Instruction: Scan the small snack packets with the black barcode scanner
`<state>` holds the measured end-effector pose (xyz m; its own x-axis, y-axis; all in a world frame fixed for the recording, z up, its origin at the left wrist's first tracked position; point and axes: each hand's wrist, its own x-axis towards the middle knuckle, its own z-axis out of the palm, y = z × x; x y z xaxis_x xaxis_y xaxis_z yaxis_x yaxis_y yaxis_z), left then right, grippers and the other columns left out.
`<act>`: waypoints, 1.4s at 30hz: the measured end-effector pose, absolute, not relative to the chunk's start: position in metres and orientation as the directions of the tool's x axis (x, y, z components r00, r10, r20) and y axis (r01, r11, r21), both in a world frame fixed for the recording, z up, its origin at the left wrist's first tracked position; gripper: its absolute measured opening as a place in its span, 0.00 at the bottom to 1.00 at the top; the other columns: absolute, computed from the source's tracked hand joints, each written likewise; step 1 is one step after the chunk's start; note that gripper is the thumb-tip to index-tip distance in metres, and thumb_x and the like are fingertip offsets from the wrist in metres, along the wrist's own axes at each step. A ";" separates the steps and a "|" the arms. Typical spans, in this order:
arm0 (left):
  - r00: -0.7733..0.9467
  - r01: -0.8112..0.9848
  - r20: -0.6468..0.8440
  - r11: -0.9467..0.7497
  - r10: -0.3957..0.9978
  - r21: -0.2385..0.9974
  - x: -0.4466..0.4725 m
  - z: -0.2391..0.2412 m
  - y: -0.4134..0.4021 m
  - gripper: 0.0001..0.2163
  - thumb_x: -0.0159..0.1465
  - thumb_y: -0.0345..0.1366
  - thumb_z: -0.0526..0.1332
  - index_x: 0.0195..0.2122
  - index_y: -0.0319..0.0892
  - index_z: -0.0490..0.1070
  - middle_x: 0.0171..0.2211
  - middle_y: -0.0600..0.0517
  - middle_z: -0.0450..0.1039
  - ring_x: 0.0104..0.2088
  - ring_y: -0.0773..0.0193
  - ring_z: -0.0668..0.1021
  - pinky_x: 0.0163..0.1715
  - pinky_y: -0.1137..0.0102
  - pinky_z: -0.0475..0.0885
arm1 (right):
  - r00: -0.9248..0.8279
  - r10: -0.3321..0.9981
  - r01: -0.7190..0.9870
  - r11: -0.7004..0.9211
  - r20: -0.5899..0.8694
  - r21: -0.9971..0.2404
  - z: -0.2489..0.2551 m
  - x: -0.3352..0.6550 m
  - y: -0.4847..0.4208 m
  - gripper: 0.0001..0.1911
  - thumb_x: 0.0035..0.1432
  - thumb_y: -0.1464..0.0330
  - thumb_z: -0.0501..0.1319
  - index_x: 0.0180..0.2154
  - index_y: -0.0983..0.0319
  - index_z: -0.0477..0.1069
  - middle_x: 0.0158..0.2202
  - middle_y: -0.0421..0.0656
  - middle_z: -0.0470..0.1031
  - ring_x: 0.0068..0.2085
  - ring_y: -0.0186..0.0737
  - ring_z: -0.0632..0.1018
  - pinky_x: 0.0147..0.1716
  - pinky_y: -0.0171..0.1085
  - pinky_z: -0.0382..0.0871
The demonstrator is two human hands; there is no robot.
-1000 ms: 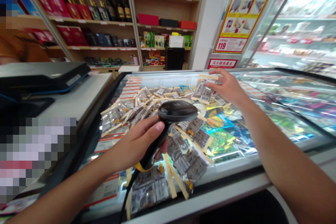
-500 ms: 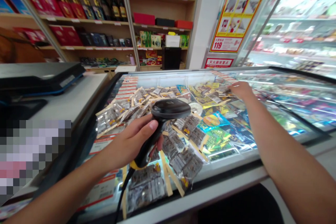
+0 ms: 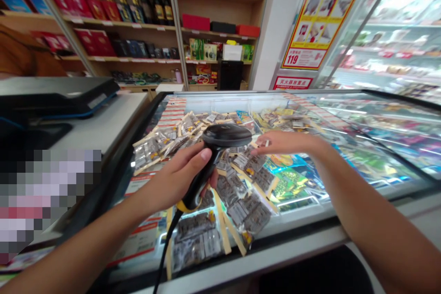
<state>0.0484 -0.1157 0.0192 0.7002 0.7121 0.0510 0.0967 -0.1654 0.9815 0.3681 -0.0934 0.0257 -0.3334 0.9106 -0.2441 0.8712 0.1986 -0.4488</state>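
My left hand [image 3: 188,170] is wrapped around the handle of a black barcode scanner [image 3: 227,135], with a yellow rim at its base and a cable running down. The scanner head points right, above a heap of small clear packets [image 3: 246,211] with tan strips, lying on the glass top of a display freezer [image 3: 299,220]. Just right of the scanner head, my right hand [image 3: 284,142] reaches over the packets with thumb and fingers slightly apart. I make out nothing held in it, though its fingertips lie close to the packets.
A second pile of packets [image 3: 292,121] lies farther back on the glass. Coloured bags [image 3: 292,179] show beneath it. At left are a counter [image 3: 127,110] and a dark flat device [image 3: 58,94]. Shelves [image 3: 144,59] with boxes and bottles stand behind. An orange-brown sleeve [image 3: 27,53] shows at far left.
My right hand has moved left and nearer, from the far packet pile to beside the scanner. My left hand still grips the scanner. The view has shifted slightly.
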 end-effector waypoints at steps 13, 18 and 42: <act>0.686 0.151 0.032 -0.186 0.727 0.971 0.048 0.019 -0.115 0.28 0.69 0.63 0.52 0.32 0.41 0.68 0.24 0.52 0.75 0.19 0.69 0.73 0.18 0.76 0.69 | -0.275 0.955 0.855 0.295 0.110 -0.427 0.031 0.357 -0.104 0.36 0.57 0.50 0.70 0.62 0.59 0.73 0.55 0.52 0.79 0.57 0.60 0.78 0.57 0.52 0.71; 0.661 0.164 0.002 -0.148 0.750 0.975 0.049 0.015 -0.113 0.28 0.68 0.64 0.53 0.30 0.41 0.68 0.22 0.52 0.74 0.18 0.68 0.72 0.18 0.75 0.68 | -0.313 0.938 0.844 0.346 0.147 -0.409 0.031 0.355 -0.106 0.35 0.58 0.52 0.70 0.63 0.57 0.73 0.57 0.51 0.79 0.59 0.60 0.77 0.58 0.52 0.71; 0.615 0.150 -0.011 -0.103 0.789 0.983 0.050 0.022 -0.116 0.24 0.67 0.61 0.54 0.32 0.44 0.67 0.24 0.50 0.76 0.19 0.66 0.74 0.16 0.74 0.67 | 0.069 0.976 0.733 0.091 0.207 -0.675 0.027 0.408 -0.086 0.32 0.53 0.52 0.72 0.54 0.57 0.68 0.37 0.46 0.83 0.36 0.49 0.82 0.33 0.42 0.74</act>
